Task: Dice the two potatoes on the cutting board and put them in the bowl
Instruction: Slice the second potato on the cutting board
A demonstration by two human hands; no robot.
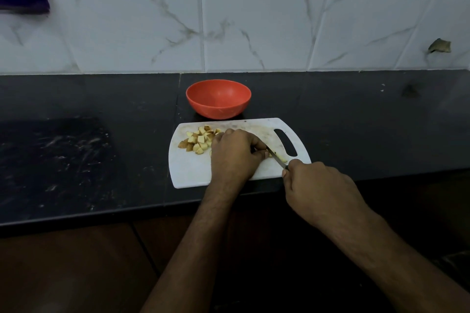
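Potato prob. under left hand [235, 154] fingers

Dim, even indoor light with a cool cast; soft shadows, no glare, slight blur throughout, and wide-angle bending at the frame edges

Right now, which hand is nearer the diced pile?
Left. The left hand touches the diced pile's right edge; the right hand grips the knife farther right, off the pile.
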